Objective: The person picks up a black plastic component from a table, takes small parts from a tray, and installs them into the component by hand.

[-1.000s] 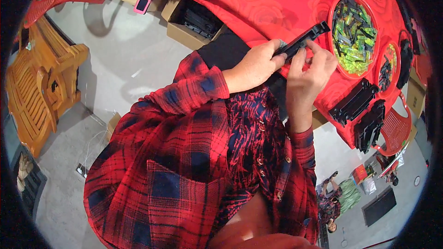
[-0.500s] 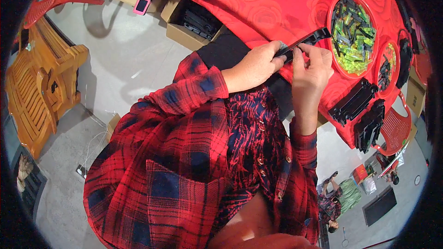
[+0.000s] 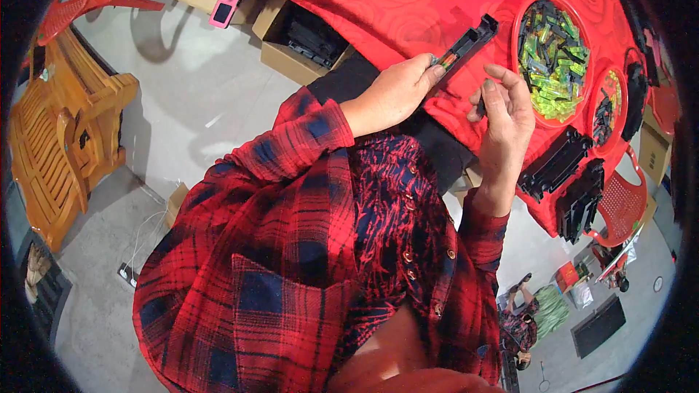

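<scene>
My left hand [image 3: 393,98] is wrapped round one end of a long black plastic holder [image 3: 472,42], which slants up and away over the table's near edge. A small orange-green bit shows in the holder beside my left thumb. Apart from it, to the right, my right hand [image 3: 507,118] is raised with fingers curled, pinching a small dark piece [image 3: 481,106]. Just beyond that hand stands a red basin [image 3: 516,49] full of small yellow-green and black plastic pieces. A smaller red basin [image 3: 624,118] with similar pieces sits to its right.
Black plastic holders [image 3: 555,166] lie in a row on the red tablecloth [image 3: 408,0], with another stack [image 3: 581,202] nearer. A cardboard box [image 3: 290,67] of black parts and a pink phone [image 3: 223,12] are left. Wooden furniture [image 3: 73,131] and a red chair [image 3: 625,200] flank me; another person [image 3: 518,331] is lower right.
My right hand has drawn back from the holder, rightward, with a small dark piece in its fingers. My left hand has tilted the holder, turning its open channel into view.
</scene>
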### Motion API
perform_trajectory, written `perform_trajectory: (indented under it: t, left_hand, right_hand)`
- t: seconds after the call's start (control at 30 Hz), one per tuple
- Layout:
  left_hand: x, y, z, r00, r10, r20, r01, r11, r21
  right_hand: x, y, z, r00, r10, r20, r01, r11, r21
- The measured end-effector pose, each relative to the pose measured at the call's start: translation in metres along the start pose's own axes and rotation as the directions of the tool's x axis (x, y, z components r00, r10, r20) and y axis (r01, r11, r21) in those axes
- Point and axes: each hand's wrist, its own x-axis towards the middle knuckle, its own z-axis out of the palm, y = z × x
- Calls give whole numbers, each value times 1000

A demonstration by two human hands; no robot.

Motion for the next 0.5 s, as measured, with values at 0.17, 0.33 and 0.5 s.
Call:
perform_trajectory:
  t: [0.17,0.33,0.5]
  left_hand:
    - [-1,1,-1,995,86,-45,-85,996,37]
    - [-1,6,-6,990,144,-8,-143,989,47]
    - [1,2,-10,988,153,17,-153,988,-6]
  right_hand:
    - [1,2,-7,989,138,58,-137,990,-17]
    - [4,6,-16,971,161,177,-160,987,-19]
    - [5,3,-17,983,80,166,-39,971,-237]
